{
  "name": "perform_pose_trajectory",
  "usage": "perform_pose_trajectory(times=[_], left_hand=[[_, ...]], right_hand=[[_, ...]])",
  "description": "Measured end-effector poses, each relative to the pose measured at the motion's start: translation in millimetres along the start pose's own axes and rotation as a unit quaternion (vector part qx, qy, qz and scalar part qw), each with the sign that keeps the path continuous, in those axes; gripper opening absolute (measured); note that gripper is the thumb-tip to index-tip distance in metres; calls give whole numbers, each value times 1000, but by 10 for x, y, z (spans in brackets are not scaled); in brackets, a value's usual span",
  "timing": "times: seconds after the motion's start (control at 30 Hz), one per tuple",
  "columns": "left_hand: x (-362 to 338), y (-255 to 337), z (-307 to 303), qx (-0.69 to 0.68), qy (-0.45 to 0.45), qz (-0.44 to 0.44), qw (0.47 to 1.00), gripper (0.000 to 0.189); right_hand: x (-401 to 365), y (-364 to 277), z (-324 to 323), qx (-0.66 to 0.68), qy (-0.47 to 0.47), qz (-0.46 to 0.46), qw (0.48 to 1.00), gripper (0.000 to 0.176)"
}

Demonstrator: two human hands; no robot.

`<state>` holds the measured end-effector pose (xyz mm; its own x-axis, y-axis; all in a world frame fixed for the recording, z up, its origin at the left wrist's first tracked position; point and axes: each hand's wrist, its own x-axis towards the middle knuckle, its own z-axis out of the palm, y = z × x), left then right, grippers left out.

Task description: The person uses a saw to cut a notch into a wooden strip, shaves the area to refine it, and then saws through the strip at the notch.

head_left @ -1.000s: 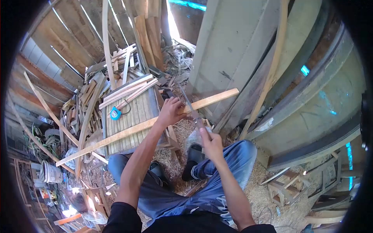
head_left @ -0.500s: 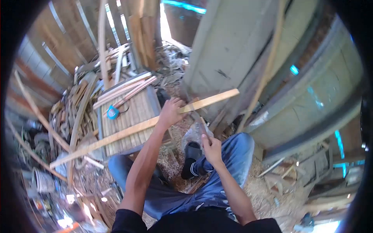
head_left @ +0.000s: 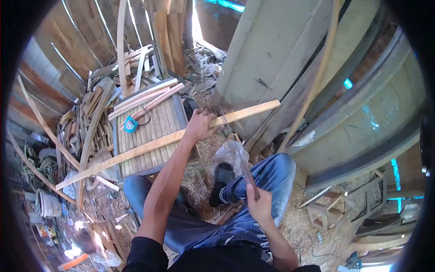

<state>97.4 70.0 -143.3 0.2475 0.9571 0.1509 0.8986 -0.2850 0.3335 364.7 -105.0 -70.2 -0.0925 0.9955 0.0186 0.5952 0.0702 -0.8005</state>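
A long pale wooden strip (head_left: 149, 144) lies slanted across a slatted wooden panel (head_left: 144, 159), its right end jutting past the panel's edge. My left hand (head_left: 200, 127) is closed over the strip near that edge. My right hand (head_left: 259, 202), lower and to the right, grips the handle of a long thin tool (head_left: 246, 171), which looks like a saw. The tool's far end reaches up to the strip just right of my left hand. On the panel rest several narrow sticks (head_left: 152, 100) and a teal tape measure (head_left: 131, 125).
Scrap wood (head_left: 90, 115) is heaped left of the panel. Large grey boards (head_left: 267, 59) lean at the right. A clear plastic bag (head_left: 231, 155) lies by my foot. A small wooden frame (head_left: 330, 209) sits on the shavings at right.
My right hand has pulled the tool down and toward my body, slightly right. My left hand still holds the strip in nearly the same place.
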Motion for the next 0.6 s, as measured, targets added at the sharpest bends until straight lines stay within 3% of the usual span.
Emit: perform_pose_trajectory(times=[0.07,0.1,0.17,0.23,0.43,0.53,0.6], left_hand=[[-29,9,18,-7,17,1,1000,47],[-48,30,28,-14,38,12,999,47],[-83,50,33,-29,25,12,999,45],[-71,19,51,-28,65,34,997,45],[-11,-10,38,9,28,27,999,44],[-23,25,63,29,20,18,999,42],[-1,-86,97,14,12,-3,1000,44]], right_hand=[[-108,-39,-126,-7,-40,96,995,48],[-55,-5,-68,-2,-43,101,994,48],[298,39,176,49,9,20,999,57],[684,4,433,43,24,19,999,58],[185,-95,58,115,40,10,993,54],[304,-1,155,53,-5,19,998,50],[536,73,332,45,13,17,999,50]])
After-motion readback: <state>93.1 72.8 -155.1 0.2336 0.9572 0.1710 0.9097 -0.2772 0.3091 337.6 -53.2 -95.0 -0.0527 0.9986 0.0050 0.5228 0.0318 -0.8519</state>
